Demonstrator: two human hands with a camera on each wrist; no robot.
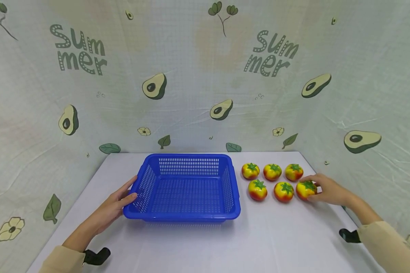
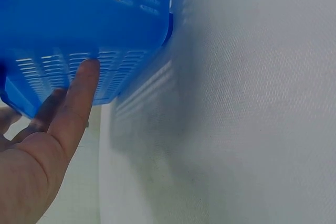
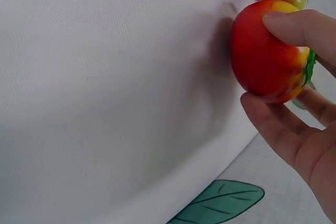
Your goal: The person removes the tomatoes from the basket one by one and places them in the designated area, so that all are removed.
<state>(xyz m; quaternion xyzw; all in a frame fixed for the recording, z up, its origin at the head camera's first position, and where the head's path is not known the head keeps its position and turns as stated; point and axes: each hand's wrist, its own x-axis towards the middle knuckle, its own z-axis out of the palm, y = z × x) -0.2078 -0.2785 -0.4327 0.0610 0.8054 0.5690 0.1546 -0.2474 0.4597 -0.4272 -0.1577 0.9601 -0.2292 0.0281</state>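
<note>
A blue plastic basket (image 1: pixel 188 193) with slotted walls rests upright on the white table, nothing inside it. At its left side my left hand (image 1: pixel 114 206) holds the edge, thumb over the rim and fingers along the outside. In the left wrist view, fingers (image 2: pixel 79 93) lie against the basket's slotted wall (image 2: pixel 100 30). My right hand (image 1: pixel 331 191) grips a red-yellow tomato (image 1: pixel 305 190) with a green leafy top, the front right one of a group. The right wrist view has the thumb on one side of this tomato (image 3: pixel 268 59) and fingers beneath its other side.
Several similar tomatoes, such as the near one (image 1: pixel 257 190) and the back one (image 1: pixel 272 172), stand in two rows right of the basket. A patterned cloth (image 1: pixel 188 125) hangs behind the table (image 1: pixel 205 246) and along both sides.
</note>
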